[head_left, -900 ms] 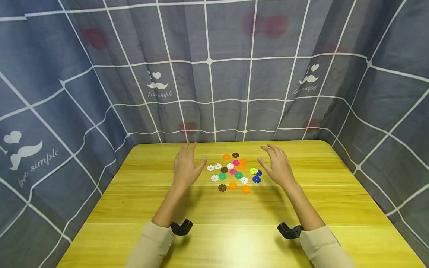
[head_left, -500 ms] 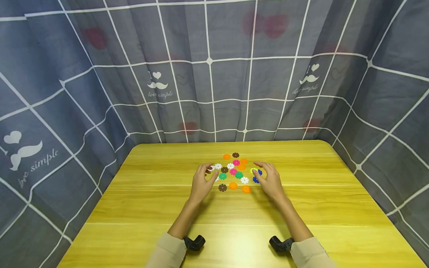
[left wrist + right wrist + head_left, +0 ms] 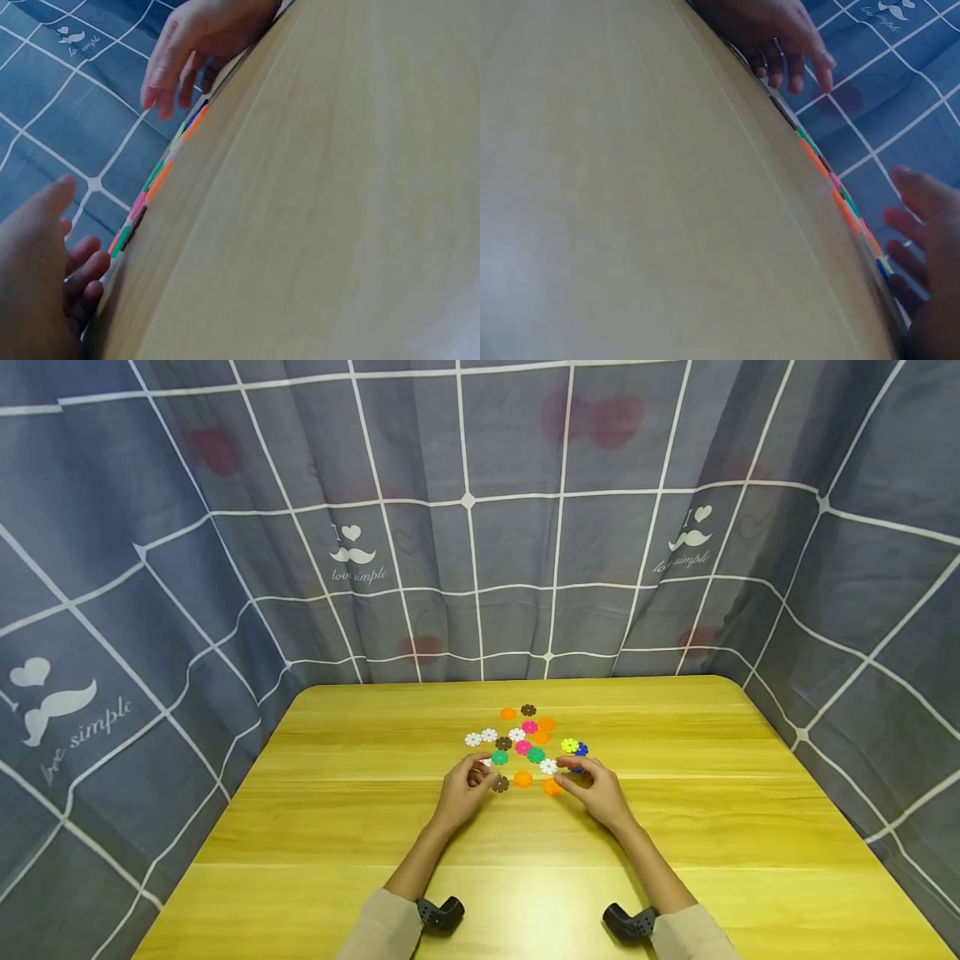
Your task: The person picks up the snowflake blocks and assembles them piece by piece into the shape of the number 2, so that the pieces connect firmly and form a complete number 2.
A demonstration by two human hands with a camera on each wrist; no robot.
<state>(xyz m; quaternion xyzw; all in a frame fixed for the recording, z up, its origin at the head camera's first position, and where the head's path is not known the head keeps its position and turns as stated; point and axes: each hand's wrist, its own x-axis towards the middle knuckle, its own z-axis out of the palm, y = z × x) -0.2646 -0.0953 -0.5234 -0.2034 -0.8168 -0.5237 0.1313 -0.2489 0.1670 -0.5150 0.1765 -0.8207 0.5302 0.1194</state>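
Note:
Several flat, notched flower-shaped plastic discs lie spread on the wooden table (image 3: pixel 337 827) in the head view. My left hand (image 3: pixel 459 792) hovers at their left front, its fingers loosely bent and the thumb apart from them. Nearest to it are a brown disc (image 3: pixel 501 785) and a green disc (image 3: pixel 499 758); a white one is partly hidden behind the fingers. On the other side my right hand (image 3: pixel 602 795) is near a white disc (image 3: pixel 548 767) and an orange disc (image 3: pixel 551 788). Its fingers partly cover a blue disc. Both wrist views show thumbs apart from fingers, with nothing held.
More discs lie behind, including white (image 3: pixel 472 740), pink (image 3: pixel 523 747), yellow (image 3: pixel 570 745) and orange (image 3: pixel 508 714) ones. A grey-blue curtain (image 3: pixel 517 552) with white lines hangs behind the table and along both sides. Each wrist wears a black device (image 3: pixel 442 913).
Both hands have come inward and back toward the person, from beside the discs to their near edge. Their fingers have bent more. The discs keep their layout.

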